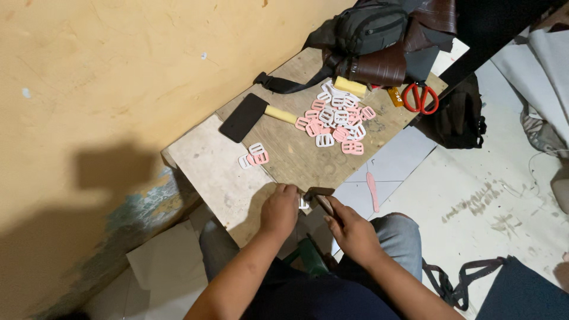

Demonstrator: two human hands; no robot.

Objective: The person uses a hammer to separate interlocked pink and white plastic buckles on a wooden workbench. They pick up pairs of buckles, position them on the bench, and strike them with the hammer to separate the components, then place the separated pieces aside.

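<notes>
My left hand (280,208) rests fisted at the near edge of a low wooden board (296,157), pinching a small white plastic buckle (304,204). Beside it my right hand (348,228) grips a dark tool (318,195) whose head sits right over that buckle. A pile of pink and white plastic buckles (336,117) lies in the middle of the board. Three more buckles (254,154) lie apart on the left. A cleaver with a black blade and yellow handle (253,115) lies next to the pile.
Red-handled scissors (420,98), a yellow block (350,86), and dark bags with brown leather pieces (379,41) crowd the board's far end. A yellow wall (89,89) runs along the left. A pink strip (372,191) lies on the tiled floor; a black strap (453,281) lies near my knee.
</notes>
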